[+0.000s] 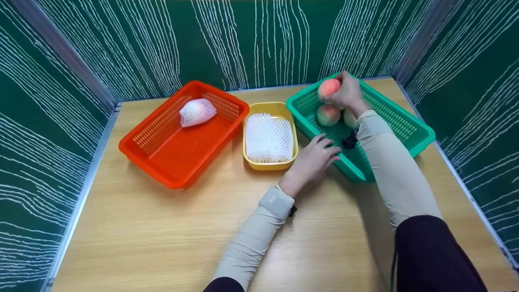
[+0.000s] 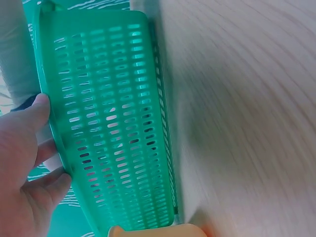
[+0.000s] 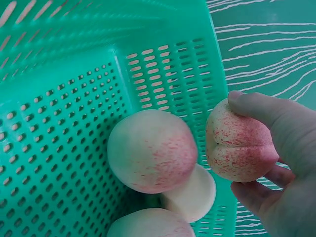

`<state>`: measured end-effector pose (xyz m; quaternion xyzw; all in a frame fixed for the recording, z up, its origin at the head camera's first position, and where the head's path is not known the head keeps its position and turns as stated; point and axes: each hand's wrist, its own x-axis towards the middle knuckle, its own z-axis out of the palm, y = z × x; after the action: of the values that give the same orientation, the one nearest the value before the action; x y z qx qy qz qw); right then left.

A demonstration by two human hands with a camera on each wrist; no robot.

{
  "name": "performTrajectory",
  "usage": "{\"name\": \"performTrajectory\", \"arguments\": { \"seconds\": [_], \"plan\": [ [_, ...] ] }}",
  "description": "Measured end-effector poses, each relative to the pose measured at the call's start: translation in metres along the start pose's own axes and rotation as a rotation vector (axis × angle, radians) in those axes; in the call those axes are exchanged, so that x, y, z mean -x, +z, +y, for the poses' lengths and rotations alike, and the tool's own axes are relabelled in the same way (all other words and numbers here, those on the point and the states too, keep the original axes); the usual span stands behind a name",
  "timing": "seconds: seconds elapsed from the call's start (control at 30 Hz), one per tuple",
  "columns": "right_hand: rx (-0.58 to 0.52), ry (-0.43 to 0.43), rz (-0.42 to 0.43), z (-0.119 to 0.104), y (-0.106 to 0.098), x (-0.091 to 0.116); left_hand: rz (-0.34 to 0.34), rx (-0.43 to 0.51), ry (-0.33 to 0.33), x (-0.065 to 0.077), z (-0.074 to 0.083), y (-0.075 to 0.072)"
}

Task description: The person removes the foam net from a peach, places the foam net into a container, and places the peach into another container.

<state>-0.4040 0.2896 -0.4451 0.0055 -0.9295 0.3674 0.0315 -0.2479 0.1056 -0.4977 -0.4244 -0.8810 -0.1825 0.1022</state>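
Note:
My right hand (image 1: pixel 348 94) pinches a pink-red peach (image 3: pixel 242 143) between thumb and fingers at the far end of the green basket (image 1: pixel 405 115). Below it, a pale peach with a pink blush (image 3: pixel 153 150) lies in the basket beside others, one partly hidden behind it. My left hand (image 1: pixel 314 156) is at the basket's near-left rim, its fingers spread and reaching over the edge. Seen from the left wrist, the fingertips (image 2: pixel 61 182) touch the rim from outside the slotted wall.
A yellow basket (image 1: pixel 270 166) stands left of the green one, holding white foam net sleeves (image 1: pixel 269 138). Farther left is a red basket (image 1: pixel 182 158) with one fruit in a foam net (image 1: pixel 198 112). Green panels with white lines (image 1: pixel 275 40) border the wooden table (image 1: pixel 162 235).

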Motion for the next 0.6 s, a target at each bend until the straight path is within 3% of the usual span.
{"name": "performTrajectory", "arguments": {
  "seconds": [0.23, 0.43, 0.6],
  "plan": [
    [0.007, 0.047, -0.028, 0.006, 0.005, -0.005, 0.002, -0.008, -0.012, 0.001, -0.001, 0.001],
    [-0.006, 0.043, -0.044, 0.004, 0.010, -0.008, 0.013, -0.047, -0.007, 0.001, -0.001, 0.001],
    [-0.014, 0.039, -0.062, 0.004, 0.013, -0.012, 0.001, -0.024, -0.016, 0.001, -0.001, 0.001]
  ]
}}
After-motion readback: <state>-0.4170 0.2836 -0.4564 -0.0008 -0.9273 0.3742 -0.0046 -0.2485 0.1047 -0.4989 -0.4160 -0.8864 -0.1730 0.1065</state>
